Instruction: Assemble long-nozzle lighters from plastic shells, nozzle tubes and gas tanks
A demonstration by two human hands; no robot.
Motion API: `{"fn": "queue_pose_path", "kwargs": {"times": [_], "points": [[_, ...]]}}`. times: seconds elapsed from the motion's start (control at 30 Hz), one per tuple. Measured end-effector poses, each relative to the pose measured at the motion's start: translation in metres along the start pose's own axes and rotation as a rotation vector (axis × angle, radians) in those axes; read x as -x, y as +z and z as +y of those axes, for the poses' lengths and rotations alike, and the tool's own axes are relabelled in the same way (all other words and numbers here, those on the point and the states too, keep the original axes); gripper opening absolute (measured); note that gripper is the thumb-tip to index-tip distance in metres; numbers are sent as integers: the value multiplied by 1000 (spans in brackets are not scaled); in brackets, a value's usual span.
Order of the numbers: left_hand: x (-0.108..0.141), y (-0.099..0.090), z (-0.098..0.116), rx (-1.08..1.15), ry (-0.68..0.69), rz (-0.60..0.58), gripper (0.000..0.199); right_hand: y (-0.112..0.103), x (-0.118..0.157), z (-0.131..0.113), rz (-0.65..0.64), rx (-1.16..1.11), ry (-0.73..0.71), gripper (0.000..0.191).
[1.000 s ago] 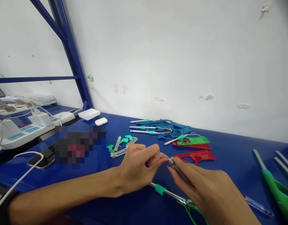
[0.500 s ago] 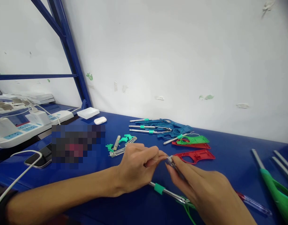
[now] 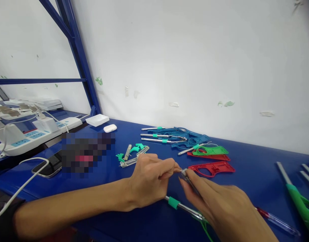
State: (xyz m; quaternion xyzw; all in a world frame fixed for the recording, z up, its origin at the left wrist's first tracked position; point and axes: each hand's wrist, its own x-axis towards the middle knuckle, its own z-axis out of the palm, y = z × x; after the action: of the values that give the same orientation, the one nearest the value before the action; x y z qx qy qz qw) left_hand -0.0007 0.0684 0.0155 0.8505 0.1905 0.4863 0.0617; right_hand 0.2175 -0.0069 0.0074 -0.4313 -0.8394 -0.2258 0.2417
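My right hand (image 3: 217, 198) is closed around a small clear part with a whitish end (image 3: 184, 172), held between thumb and fingers. At that end, my left hand (image 3: 153, 179) is pinched; whatever lies between its fingertips is too small to make out. Beneath the hands a metal rod with a teal sleeve (image 3: 173, 203) lies on the blue table, its far end beside a green piece (image 3: 206, 229) partly hidden by my right hand. Just beyond my right hand is a red handle half (image 3: 215, 168).
Green handle half (image 3: 215, 150), blue handle halves (image 3: 192, 138) and rods lie at the back. Clear and teal parts (image 3: 129, 162) sit left of centre. A red-tipped screwdriver (image 3: 280, 223) and green lighter (image 3: 299, 205) are at right; phone (image 3: 50, 165) and power strip (image 3: 31, 134) at left.
The whole view has shifted slightly, so the table items appear a little farther right. Both hands keep nearly the same pose at the small part.
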Motion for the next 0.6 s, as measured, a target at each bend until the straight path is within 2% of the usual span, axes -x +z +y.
{"fn": "queue_pose_path", "kwargs": {"times": [0.1,0.17,0.43,0.6], "points": [[3,1,-3,-14,23,-12,38,-4,-10,0,21,22,-71,37],[5,2,-4,-23,28,-23,38,-5,-14,-3,23,52,-100,40],[8,5,-8,-66,71,-30,27,2,-15,-13,-12,180,-116,28],[8,5,-10,-66,126,-41,30,5,-15,-13,-38,202,-129,17]]}}
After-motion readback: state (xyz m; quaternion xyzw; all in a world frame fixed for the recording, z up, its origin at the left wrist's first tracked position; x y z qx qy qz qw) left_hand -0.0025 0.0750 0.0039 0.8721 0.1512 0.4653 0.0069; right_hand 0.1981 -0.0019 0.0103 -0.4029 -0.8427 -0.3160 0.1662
